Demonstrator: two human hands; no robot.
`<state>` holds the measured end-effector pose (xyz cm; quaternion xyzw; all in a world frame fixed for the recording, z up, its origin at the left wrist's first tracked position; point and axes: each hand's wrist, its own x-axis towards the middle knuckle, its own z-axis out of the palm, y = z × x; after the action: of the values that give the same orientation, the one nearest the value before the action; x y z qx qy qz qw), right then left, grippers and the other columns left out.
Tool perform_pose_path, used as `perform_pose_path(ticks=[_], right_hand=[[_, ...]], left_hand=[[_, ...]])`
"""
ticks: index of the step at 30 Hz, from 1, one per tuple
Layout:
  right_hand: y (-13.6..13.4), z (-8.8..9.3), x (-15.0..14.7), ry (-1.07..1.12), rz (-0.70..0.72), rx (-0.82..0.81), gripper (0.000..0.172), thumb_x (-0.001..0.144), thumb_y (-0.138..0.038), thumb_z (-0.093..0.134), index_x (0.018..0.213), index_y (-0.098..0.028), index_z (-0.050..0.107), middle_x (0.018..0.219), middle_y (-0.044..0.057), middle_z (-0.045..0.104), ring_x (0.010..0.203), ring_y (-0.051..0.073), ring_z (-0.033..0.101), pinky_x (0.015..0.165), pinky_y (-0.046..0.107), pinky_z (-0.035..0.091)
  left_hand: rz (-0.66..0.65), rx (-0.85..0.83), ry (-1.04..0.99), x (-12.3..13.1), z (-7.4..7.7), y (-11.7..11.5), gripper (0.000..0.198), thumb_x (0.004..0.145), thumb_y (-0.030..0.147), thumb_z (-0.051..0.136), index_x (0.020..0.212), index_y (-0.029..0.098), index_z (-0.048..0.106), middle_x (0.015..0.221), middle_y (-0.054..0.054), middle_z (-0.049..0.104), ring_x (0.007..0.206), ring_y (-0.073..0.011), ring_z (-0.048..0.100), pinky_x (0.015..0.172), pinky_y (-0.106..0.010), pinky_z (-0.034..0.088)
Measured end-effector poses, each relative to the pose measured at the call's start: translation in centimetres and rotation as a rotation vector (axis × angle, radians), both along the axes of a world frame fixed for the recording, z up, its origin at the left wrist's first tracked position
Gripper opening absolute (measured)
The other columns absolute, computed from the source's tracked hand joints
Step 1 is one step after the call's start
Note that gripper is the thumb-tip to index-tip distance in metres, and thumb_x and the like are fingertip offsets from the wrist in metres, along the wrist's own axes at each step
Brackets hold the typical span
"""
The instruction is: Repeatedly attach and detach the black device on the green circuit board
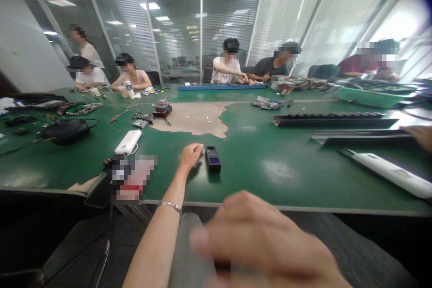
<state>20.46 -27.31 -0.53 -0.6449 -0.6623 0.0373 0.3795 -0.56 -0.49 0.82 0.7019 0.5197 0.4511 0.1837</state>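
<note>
My left hand (pixel 191 155) rests on the green table (pixel 270 162), arm stretched forward with a thin bracelet (pixel 170 206) at the wrist. Its fingers are curled under, and whatever is in them is hidden. A small black device with a screen (pixel 213 159) lies just right of that hand, close to it. My right hand (pixel 266 243) is near the camera at the bottom, below the table's front edge. Motion smears it, so its fingers are unclear.
A white power bank (pixel 128 141) and a black pouch (pixel 66 131) lie to the left. Long black strips (pixel 332 119) and a white bar (pixel 388 171) lie to the right, with another person's hand (pixel 421 136) at the edge. Several people sit along the far side.
</note>
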Motion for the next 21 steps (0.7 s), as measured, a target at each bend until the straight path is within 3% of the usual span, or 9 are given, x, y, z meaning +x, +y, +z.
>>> perform_pose_path(ticks=[2,4,5,7,11,13,21], right_hand=[[6.4,4.8,-2.6,-0.029,0.143,0.077,0.054,0.085,-0.063,0.032,0.130,-0.039,0.050,0.128,0.006,0.056,0.120,0.029,0.050,0.089,0.054,0.045],[11.6,7.6,-4.7,-0.060,0.199,0.133,0.058,0.086,-0.056,0.040,0.135,-0.026,0.046,0.133,0.010,0.052,0.125,0.029,0.045,0.097,0.050,0.041],[13.6,8.1,-5.5,-0.076,0.174,0.155,0.062,0.085,-0.055,0.045,0.135,-0.019,0.046,0.133,0.014,0.051,0.126,0.030,0.044,0.098,0.048,0.040],[16.0,7.4,-6.3,-0.099,0.088,0.097,0.066,0.082,-0.054,0.052,0.132,-0.013,0.048,0.128,0.018,0.054,0.121,0.031,0.047,0.096,0.045,0.041],[17.0,4.0,-6.8,-0.139,0.030,-0.010,0.058,0.083,-0.050,0.053,0.128,-0.014,0.050,0.114,0.015,0.063,0.104,0.027,0.058,0.086,0.037,0.045],[16.8,3.3,-6.9,-0.147,0.009,-0.016,0.052,0.086,-0.044,0.049,0.128,-0.015,0.049,0.108,0.013,0.065,0.098,0.026,0.060,0.083,0.035,0.045],[17.4,6.2,-6.7,-0.055,-0.018,0.107,0.049,0.086,-0.041,0.046,0.129,-0.016,0.049,0.108,0.012,0.066,0.099,0.024,0.061,0.084,0.033,0.044]], left_hand=[[-0.007,-0.009,-0.003,0.0,0.1,0.0,0.031,0.089,0.037,0.047,0.097,0.020,0.072,0.102,-0.006,0.072,0.095,-0.0185,0.065,0.087,-0.027,0.049],[-0.021,-0.004,-0.007,0.0,0.2,0.0,0.030,0.088,0.036,0.048,0.094,0.019,0.072,0.100,-0.006,0.073,0.093,-0.0183,0.066,0.086,-0.028,0.049],[-0.022,0.005,-0.015,0.0,0.2,-0.1,0.030,0.088,0.036,0.048,0.093,0.019,0.072,0.100,-0.006,0.073,0.093,-0.0186,0.066,0.086,-0.029,0.049],[-0.015,0.021,-0.030,0.0,0.3,-0.1,0.031,0.088,0.036,0.047,0.092,0.019,0.073,0.100,-0.006,0.073,0.094,-0.0191,0.066,0.087,-0.029,0.049],[-0.035,0.013,-0.035,0.0,0.4,-0.3,0.031,0.088,0.037,0.048,0.094,0.019,0.072,0.101,-0.007,0.072,0.095,-0.0190,0.066,0.087,-0.029,0.049],[-0.046,0.012,-0.038,0.0,0.5,-0.3,0.031,0.088,0.038,0.048,0.095,0.019,0.072,0.102,-0.007,0.072,0.095,-0.0190,0.066,0.088,-0.029,0.049],[-0.050,-0.012,-0.062,0.0,0.7,-0.3,0.038,0.090,0.042,0.042,0.094,0.020,0.072,0.100,-0.005,0.073,0.094,-0.0180,0.065,0.086,-0.027,0.048]])
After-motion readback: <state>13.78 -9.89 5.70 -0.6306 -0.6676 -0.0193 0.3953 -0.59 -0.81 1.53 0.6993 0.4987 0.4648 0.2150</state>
